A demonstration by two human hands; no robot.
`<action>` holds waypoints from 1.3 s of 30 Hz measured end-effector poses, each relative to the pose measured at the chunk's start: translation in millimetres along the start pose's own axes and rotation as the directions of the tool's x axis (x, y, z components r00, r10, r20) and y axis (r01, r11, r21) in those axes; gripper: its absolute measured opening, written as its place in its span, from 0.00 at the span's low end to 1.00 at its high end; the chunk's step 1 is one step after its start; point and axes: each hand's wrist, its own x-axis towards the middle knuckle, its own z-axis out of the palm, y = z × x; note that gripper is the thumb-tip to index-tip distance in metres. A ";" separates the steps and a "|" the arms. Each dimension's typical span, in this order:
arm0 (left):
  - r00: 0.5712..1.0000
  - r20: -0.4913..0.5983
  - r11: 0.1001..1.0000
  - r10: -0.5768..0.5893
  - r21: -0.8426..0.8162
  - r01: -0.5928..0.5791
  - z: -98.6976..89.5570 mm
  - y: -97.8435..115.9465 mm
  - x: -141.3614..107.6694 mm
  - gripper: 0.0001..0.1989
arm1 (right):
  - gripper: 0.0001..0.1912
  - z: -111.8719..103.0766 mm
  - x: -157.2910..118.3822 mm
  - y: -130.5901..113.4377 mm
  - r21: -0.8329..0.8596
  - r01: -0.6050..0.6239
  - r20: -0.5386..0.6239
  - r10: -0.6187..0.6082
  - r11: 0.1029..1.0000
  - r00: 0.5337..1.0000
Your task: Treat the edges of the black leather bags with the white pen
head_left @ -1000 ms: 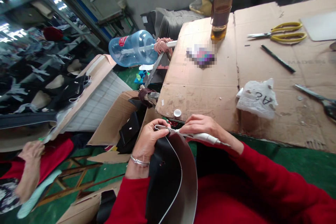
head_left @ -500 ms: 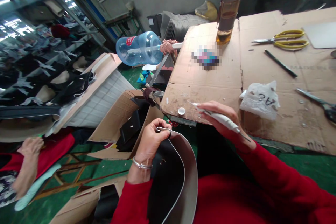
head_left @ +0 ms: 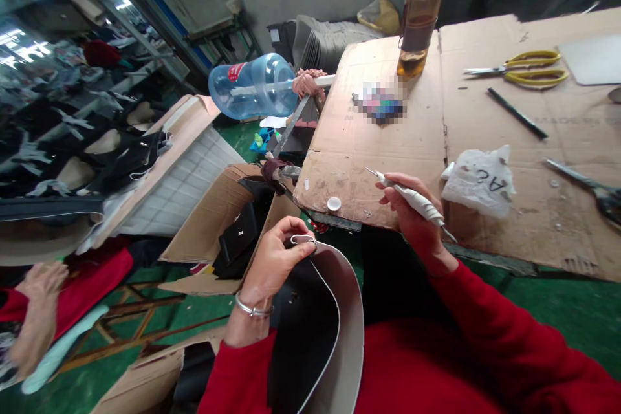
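Note:
My left hand (head_left: 277, 260) pinches the top edge of a curved black panel (head_left: 305, 330) with a pale grey back, which hangs down over my lap. Thumb and fingers close on its folded corner. In my right hand (head_left: 416, 223) is a white wrapped tool (head_left: 418, 204) with a thin metal tip pointing up and left, held above the cardboard-covered table (head_left: 378, 162). A small round white cap (head_left: 334, 204) lies near the table's front left corner, left of the tool's tip.
On the table are a crumpled plastic bag (head_left: 480, 182), yellow-handled scissors (head_left: 531, 69), a black pen (head_left: 517, 113), dark scissors (head_left: 589, 184) and a bottle (head_left: 421, 19). A blue water jug (head_left: 255, 86) and an open carton (head_left: 208, 220) stand left. Another person's hand (head_left: 43, 281) shows far left.
My right hand has moved right with the tool, away from the white cap, and its grip has shifted. My left hand still holds the panel's corner. The view has shifted slightly.

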 end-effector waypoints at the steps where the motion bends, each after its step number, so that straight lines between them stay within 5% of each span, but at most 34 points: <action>1: 1.000 0.009 1.000 0.005 0.018 -0.005 -0.2 1.5 -0.3 0.11 | 0.13 -0.1 -0.4 0.3 0.000 0.003 -0.004 -0.003 1.000 1.000; 7: 1.000 0.026 0.999 0.006 0.032 -0.007 1.2 3.4 -4.2 0.10 | 0.12 -0.5 -2.4 1.3 0.001 0.027 -0.007 -0.027 1.000 1.000; 12: 0.985 -0.174 0.995 0.009 -0.100 -0.026 -9.6 -5.3 -8.6 0.13 | 0.13 -6.1 -2.6 7.7 -0.025 0.045 -0.024 -0.046 0.999 0.999; 20: 0.795 -0.606 0.932 -0.028 -0.304 -0.199 -79.0 -28.5 -37.8 0.19 | 0.09 -8.4 -0.4 18.9 0.115 0.178 -0.097 -0.167 0.977 0.981; 26: 0.707 -0.705 0.903 -0.059 -0.339 -0.262 -98.7 -49.6 -60.2 0.18 | 0.10 -5.9 0.9 21.7 0.115 0.215 -0.084 -0.206 0.970 0.975; 32: 0.666 -0.725 0.893 -0.173 -0.401 -0.204 -108.8 -62.0 -77.4 0.21 | 0.13 -7.0 -3.4 11.5 0.069 0.086 -0.062 -0.082 0.994 0.995; 36: 0.529 -0.836 0.897 -0.149 -0.340 -0.284 -142.2 -68.7 -87.8 0.20 | 0.14 -6.7 -8.5 5.4 -0.041 0.027 -0.039 -0.028 0.999 0.999; 39: 0.380 -0.920 0.912 -0.101 -0.239 -0.334 -182.5 -70.0 -93.8 0.16 | 0.15 -8.0 -10.2 1.9 -0.076 0.004 -0.029 -0.006 0.997 1.000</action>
